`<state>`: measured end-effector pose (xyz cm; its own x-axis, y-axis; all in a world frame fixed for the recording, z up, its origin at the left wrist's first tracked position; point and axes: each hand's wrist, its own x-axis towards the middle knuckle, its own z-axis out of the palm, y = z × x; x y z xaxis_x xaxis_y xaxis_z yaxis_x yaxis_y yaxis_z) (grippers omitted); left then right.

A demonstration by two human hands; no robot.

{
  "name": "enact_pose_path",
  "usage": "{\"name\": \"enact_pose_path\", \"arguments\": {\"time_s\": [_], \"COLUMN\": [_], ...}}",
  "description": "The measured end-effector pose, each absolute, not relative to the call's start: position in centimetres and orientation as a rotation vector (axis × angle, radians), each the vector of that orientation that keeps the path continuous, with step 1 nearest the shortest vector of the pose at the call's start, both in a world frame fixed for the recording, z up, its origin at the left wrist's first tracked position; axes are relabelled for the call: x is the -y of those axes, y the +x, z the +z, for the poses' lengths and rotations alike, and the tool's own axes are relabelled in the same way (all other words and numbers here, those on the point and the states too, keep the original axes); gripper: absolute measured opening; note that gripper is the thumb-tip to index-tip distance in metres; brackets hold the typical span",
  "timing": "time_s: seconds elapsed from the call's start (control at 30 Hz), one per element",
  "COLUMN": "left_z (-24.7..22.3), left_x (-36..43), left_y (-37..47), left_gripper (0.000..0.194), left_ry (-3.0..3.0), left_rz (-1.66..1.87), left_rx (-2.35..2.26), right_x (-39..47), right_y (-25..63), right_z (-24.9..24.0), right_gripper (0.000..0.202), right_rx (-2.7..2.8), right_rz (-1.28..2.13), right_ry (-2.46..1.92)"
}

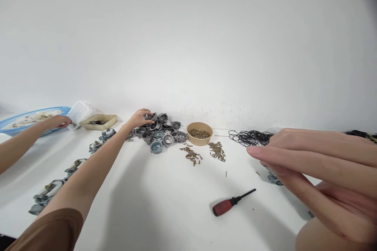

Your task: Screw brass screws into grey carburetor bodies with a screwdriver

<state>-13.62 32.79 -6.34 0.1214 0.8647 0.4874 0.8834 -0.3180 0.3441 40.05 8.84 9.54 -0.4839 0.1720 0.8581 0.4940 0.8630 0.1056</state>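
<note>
My left hand (141, 118), on the arm with the brown sleeve, reaches to the top left of a heap of grey metal float bowls (168, 139), its thumb and fingers closed around one bowl (150, 117). Large and close to the camera at the right is my right hand (318, 172), with fingertips pressed together; whatever they may hold is hidden. Behind that hand, a metal carburetor part (273, 178) shows partly on the white table. A red-handled screwdriver (223, 207) lies on the table between my hands.
Brass pieces fill a tan bowl (199, 141); loose ones lie before it. Black rings (250, 138) lie right. Assembled carburetors (50, 192) line the left. Another person's hand (60, 121) is by a clear container (79, 113), near a blue basket (17, 119) and yellowish tray (98, 126).
</note>
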Motion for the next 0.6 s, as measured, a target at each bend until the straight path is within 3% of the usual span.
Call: {"name": "enact_pose_path", "arguments": {"time_s": [0.4,0.6], "left_z": [-5.5,-5.5], "left_x": [-33.7,-34.1], "left_y": [-11.7,-10.9], "left_gripper": [0.039,0.039], "left_ry": [-2.146,-2.113], "left_rz": [-1.027,-0.959], "left_rx": [1.814,1.894], "right_x": [-9.2,-8.8], "right_y": [41.6,42.0], "right_z": [9.6,10.1], "right_gripper": [0.026,0.033], "right_rx": [2.212,2.237], "right_rz": [-0.463,-0.462], "right_ry": [-0.423,-0.501]}}
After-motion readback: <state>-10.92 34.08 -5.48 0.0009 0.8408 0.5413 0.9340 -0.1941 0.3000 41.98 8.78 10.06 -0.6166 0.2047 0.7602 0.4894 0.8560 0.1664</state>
